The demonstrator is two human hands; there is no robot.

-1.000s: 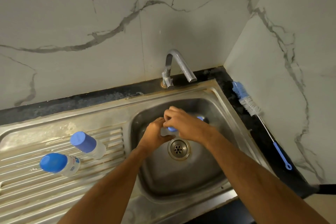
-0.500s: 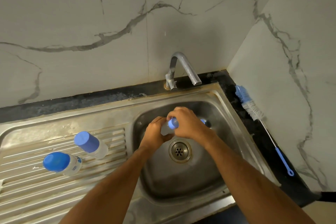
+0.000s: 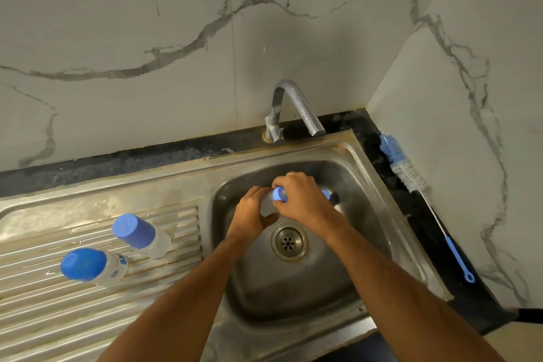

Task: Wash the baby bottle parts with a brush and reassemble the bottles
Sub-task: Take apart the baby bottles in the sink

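Two bare forearms reach in from the near edge over a stainless-steel sink [image 3: 390, 232], meeting above its round drain strainer [image 3: 289, 241], where the person works on a small clear plastic baby bottle with a blue screw collar [image 3: 269, 204]. The left hand [image 3: 252, 211] wraps the bottle's pale body, fingers curled round it, while the right hand [image 3: 302, 200] covers the blue collar, its fingers [image 3: 289, 178] clenched over the top in what looks like a twisting grip. A further blue part [image 3: 326, 194] shows just beyond the right hand; what it is cannot be told. To the left, on the ribbed steel draining board [image 3: 44, 314], stand two capped bottles: a clear bottle with a rounded blue cap [image 3: 88, 266] nearer, and a clear bottle with a flat-topped blue cap [image 3: 138, 233] just behind it, close together but apart. On the dark tabletop strip at the right lies a long bottle brush with blue and white bristles and a thin blue handle [image 3: 411, 179], untouched, against the marbled wall. Behind the basin a bent metal tap [image 3: 293, 106] shows no running water. The bottle is probably light and fairly stiff, likely slick if wet; holding the body firmly and turning only the ridged collar seems safest, since squeezing a thin wall could let it slip into the basin.
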